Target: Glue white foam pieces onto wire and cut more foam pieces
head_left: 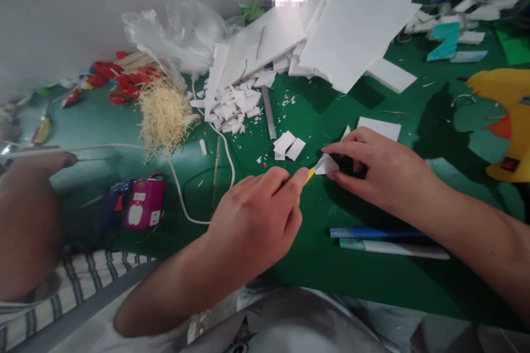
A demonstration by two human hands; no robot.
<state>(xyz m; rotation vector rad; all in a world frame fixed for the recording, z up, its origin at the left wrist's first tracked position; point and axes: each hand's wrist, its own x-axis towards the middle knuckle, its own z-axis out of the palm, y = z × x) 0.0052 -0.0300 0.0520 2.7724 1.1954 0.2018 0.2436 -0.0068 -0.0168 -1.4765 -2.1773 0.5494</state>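
My left hand (256, 215) is closed round a yellow-tipped cutter (309, 175), its tip touching a small white foam piece (327, 165). My right hand (372, 168) pinches that foam piece against the green mat (314, 265), fingers curled over it. A few cut white foam bits (289, 146) lie just beyond the two hands.
A heap of white foam scraps (232, 105) and large foam sheets (351, 16) lie at the back. Straw bundle (163, 116), red items (124, 80), plastic bag (178, 33), pink device (144, 209) with white cable (182, 198) at left. Blue-white strips (385, 240) near right. Another person's arm (25, 220) at far left.
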